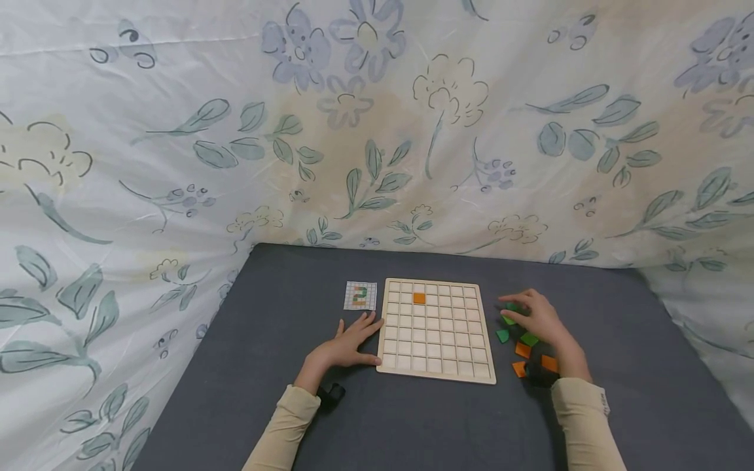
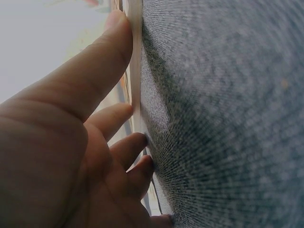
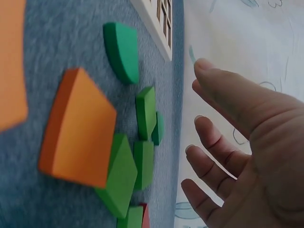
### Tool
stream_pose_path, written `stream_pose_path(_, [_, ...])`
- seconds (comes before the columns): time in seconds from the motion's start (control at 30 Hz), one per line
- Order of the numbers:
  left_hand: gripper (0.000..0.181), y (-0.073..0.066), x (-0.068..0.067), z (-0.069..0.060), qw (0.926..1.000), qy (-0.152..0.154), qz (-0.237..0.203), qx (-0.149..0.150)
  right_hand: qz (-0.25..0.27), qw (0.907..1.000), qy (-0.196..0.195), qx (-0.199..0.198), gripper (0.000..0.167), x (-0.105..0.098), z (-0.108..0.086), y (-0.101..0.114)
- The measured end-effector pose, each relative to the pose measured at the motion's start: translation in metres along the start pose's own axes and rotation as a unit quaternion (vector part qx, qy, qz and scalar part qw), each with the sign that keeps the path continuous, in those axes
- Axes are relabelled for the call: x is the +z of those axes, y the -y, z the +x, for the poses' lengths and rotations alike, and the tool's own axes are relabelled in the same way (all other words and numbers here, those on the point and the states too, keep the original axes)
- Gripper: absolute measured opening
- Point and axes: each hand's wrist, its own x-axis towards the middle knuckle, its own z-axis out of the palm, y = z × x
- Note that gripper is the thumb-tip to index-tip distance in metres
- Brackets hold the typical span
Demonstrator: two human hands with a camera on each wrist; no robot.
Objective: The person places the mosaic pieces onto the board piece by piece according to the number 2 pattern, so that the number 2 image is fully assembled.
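Observation:
A light wooden grid board [image 1: 436, 377] lies on the dark cloth, with one orange square [image 1: 419, 298] in a cell near its top. My left hand [image 1: 349, 343] touches the board's left edge with spread fingers; the left wrist view shows the thumb [image 2: 90, 66] against the board's side [image 2: 136, 61]. To the right of the board, my right hand [image 1: 538, 317] hovers over green pieces [image 1: 502, 335], fingers relaxed and apart. In the right wrist view nothing is between the fingers of that hand [image 3: 247, 142], beside green pieces [image 3: 145, 111] and an orange piece [image 3: 83, 133].
A small printed card [image 1: 360, 296] with a coloured grid pattern lies left of the board's top corner. More orange pieces [image 1: 522, 350] lie near the right wrist. Behind the dark cloth [image 1: 412, 425] hangs a floral curtain [image 1: 377, 118].

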Motion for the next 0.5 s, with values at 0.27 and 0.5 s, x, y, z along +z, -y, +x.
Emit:
stream_pose_path(0.27, [0.082,-0.001,-0.001,-0.001,1.0000,0.003,-0.002,-0.005,-0.014,0.9998,-0.003,0.011,0.037,-0.003,-0.006,-0.007])
stream_pose_path(0.5, [0.082,-0.001,-0.001,0.000,1.0000,0.004,0.003,-0.003,-0.026,0.9995,0.006,0.019,0.035,-0.005,-0.012,-0.013])
